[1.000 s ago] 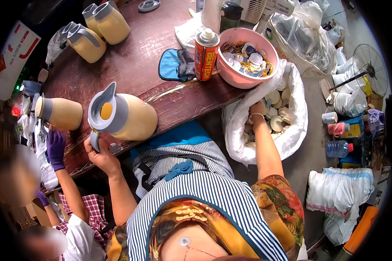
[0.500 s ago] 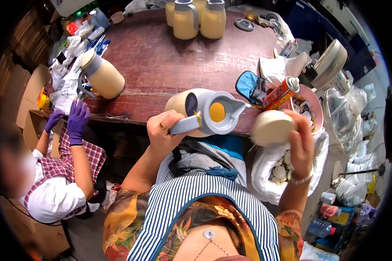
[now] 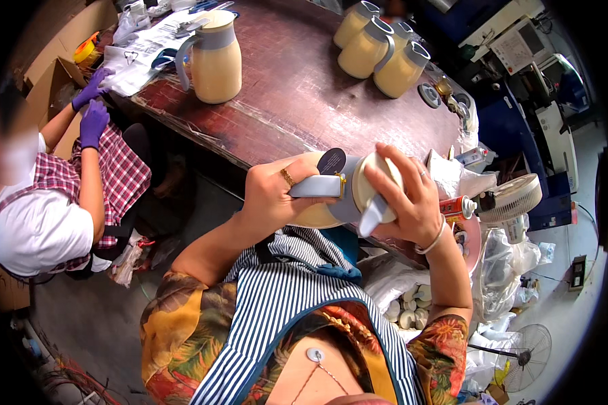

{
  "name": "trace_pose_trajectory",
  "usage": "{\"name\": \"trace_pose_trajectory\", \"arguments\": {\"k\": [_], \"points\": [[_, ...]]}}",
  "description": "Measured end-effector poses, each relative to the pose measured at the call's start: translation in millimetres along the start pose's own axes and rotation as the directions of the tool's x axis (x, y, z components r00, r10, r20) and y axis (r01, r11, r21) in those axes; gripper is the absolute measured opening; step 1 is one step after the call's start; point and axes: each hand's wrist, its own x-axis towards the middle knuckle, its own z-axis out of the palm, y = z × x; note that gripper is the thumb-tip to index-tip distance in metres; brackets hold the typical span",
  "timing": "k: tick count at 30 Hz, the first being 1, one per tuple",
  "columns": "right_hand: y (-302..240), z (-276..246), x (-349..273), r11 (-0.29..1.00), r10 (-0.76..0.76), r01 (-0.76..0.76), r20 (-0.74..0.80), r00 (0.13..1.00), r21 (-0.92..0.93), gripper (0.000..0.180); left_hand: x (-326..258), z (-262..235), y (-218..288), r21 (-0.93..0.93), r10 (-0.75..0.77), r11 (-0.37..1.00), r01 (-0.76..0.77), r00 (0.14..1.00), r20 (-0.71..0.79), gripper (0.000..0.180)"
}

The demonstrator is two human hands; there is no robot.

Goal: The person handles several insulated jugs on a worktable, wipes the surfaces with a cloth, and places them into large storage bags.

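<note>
A cream vacuum jug [image 3: 321,217] with a grey collar and spout lies tilted in front of my chest, at the table's near edge. My left hand [image 3: 269,191] is closed around its grey handle [image 3: 316,187]. With its fingers wrapped over a round cream lid [image 3: 369,177], my right hand [image 3: 412,199] holds that lid on the jug's mouth, beside the spout. Whether the lid is fully seated cannot be made out. A dark oval tag [image 3: 332,160] hangs from the jug near the handle.
On the dark red table [image 3: 284,88] stands a lidded cream jug [image 3: 217,67]; several lidless jugs [image 3: 363,54] stand farther off. At left a co-worker's purple gloves [image 3: 94,123] are near a carton. A bag of cream lids [image 3: 409,307], a red spray can [image 3: 458,208] and a fan [image 3: 513,199] are at right.
My right hand has brought the lid leftward from beside the jug onto its mouth, covering the opening. The view has turned, and the co-worker's gloved hands have shifted.
</note>
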Motion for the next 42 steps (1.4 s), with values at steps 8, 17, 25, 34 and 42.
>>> {"name": "trace_pose_trajectory", "arguments": {"k": [8, 17, 25, 34, 42], "points": [[-1, 4, 21, 0.997, 0.054, -0.050, 0.062, 0.997, -0.057, 0.091, 10, -4, -20, 0.096, 0.067, 0.993, -0.065, 0.997, -0.023, 0.028], [26, 33, 18, 0.947, -0.167, 0.221, -0.233, 0.958, 0.232, 0.057, 15, -1, -20, -0.043, 0.015, 0.999, -0.014, 1.000, 0.009, 0.024], [-7, 59, 3, 0.797, 0.566, -0.504, -0.122, 0.815, 0.333, 0.074, 18, 23, -22, 0.301, 0.113, 0.945, -0.130, 0.991, 0.075, 0.029], [48, 82, 24, 0.383, 0.868, -0.486, -0.126, 0.480, 0.786, 0.043, 17, 87, -14, 0.532, 0.330, 0.808, -0.253, 0.942, -0.054, 0.014], [-3, -7, 19, 0.915, -0.403, 0.394, 0.214, 0.890, 0.085, 0.056, 68, -28, -41, -0.200, -0.054, 0.965, 0.169, 0.876, 0.479, 0.035]]}}
